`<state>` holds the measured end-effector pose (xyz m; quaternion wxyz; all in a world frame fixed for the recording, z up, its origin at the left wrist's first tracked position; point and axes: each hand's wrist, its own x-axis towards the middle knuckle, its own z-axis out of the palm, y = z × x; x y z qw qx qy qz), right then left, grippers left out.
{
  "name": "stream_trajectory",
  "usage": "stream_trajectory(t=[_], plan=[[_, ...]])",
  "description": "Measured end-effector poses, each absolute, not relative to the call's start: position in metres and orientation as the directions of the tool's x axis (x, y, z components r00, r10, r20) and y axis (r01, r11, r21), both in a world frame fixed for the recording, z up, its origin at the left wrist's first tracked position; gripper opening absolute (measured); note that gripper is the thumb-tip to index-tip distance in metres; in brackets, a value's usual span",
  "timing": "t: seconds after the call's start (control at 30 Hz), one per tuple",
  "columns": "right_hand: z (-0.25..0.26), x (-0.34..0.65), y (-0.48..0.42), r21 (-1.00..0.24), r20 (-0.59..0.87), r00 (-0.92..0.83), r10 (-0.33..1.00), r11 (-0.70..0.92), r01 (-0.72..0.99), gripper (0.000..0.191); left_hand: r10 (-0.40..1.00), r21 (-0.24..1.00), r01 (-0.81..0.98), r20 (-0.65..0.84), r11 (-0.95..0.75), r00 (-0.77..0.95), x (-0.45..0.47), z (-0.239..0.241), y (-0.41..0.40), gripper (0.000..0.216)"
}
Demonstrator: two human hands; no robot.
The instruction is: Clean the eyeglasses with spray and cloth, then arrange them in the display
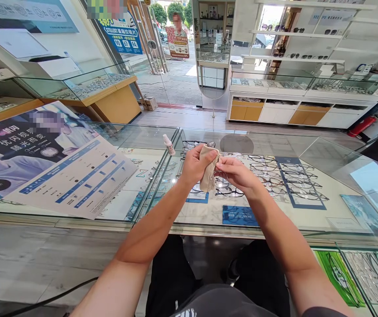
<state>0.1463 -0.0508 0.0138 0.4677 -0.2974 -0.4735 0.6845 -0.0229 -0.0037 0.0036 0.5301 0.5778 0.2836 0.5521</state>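
Note:
Above the glass counter, my left hand (193,166) is closed around a folded beige cleaning cloth (207,169), its thumb pressed on the front. A rounded lens edge of a pair of eyeglasses (211,144) peeks out over the top of the cloth. Most of the eyeglasses is hidden by the cloth and fingers. My right hand (236,172) pinches at the cloth's right edge, where a thin part of the eyeglasses seems to run between its fingertips. A small white spray bottle (168,145) stands on the glass to the left of my hands.
Rows of eyeglasses (268,176) lie inside the glass display counter (189,228) under my hands. A large printed lens poster (76,176) covers the counter's left part. A round mirror (212,53) and more display cabinets (274,110) stand across the floor.

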Motion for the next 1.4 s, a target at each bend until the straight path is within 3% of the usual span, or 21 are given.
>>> stream_trajectory(t=[0.1, 0.27, 0.33, 0.43, 0.63, 0.93, 1.2, 1.4], plan=[[0.015, 0.148, -0.05, -0.931, 0.051, -0.37, 0.928, -0.09, -0.354, 0.047, 0.921, 0.919, -0.288, 0.332, -0.268, 0.204, -0.023, 0.004, -0.002, 0.059], [0.015, 0.157, -0.045, -0.929, 0.038, -0.31, 0.95, -0.08, -0.361, 0.046, 0.821, 0.958, -0.262, 0.241, -0.116, 0.518, -0.044, 0.013, 0.011, 0.051], [0.014, 0.157, -0.043, -0.928, 0.009, -0.303, 0.953, -0.105, -0.358, 0.046, 0.792, 0.967, -0.233, 0.219, -0.1, 0.57, -0.05, 0.015, 0.014, 0.048], [0.01, 0.154, -0.043, -0.913, -0.023, -0.317, 0.948, -0.149, -0.38, 0.046, 0.823, 0.965, -0.238, 0.226, -0.114, 0.522, -0.047, 0.015, 0.011, 0.05], [0.0, 0.144, -0.044, -0.896, 0.008, -0.367, 0.93, -0.156, -0.415, 0.044, 0.92, 0.945, -0.226, 0.291, -0.234, 0.261, -0.029, 0.006, 0.003, 0.054], [0.007, 0.155, -0.038, -0.898, -0.035, -0.272, 0.962, -0.15, -0.413, 0.049, 0.817, 0.956, -0.286, 0.214, -0.063, 0.535, -0.043, 0.007, 0.018, 0.051], [0.008, 0.139, -0.05, -0.902, 0.025, -0.336, 0.942, -0.124, -0.414, 0.046, 0.933, 0.936, -0.307, 0.256, -0.174, 0.251, -0.027, 0.004, 0.001, 0.053], [0.008, 0.147, -0.045, -0.886, 0.011, -0.268, 0.963, -0.115, -0.448, 0.048, 0.961, 0.895, -0.446, 0.136, -0.014, 0.241, -0.024, 0.002, 0.011, 0.056]])
